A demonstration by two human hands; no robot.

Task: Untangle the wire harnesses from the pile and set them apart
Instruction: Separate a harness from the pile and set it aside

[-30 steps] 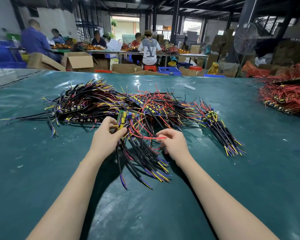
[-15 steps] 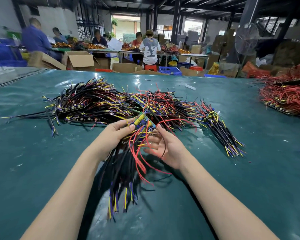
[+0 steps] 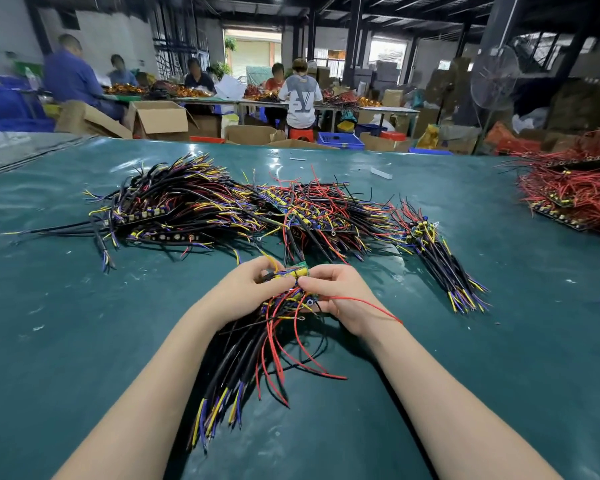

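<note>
A tangled pile of wire harnesses with black, red, yellow and purple wires and small circuit boards lies across the middle of the green table. Both hands hold one harness just in front of the pile. My left hand grips the left side of its small board with curled fingers. My right hand pinches the board's right side. Its black and red wires hang toward me over the table. One separate harness lies to the right of the pile.
A second heap of red wire harnesses sits at the table's far right edge. Small scraps lie on the far part of the table. Beyond the table, several people sit at benches among cardboard boxes.
The held harness has come out of the pile and moved toward me. Both hands have closed together on its board; the right hand, open half a second ago, now pinches it.
</note>
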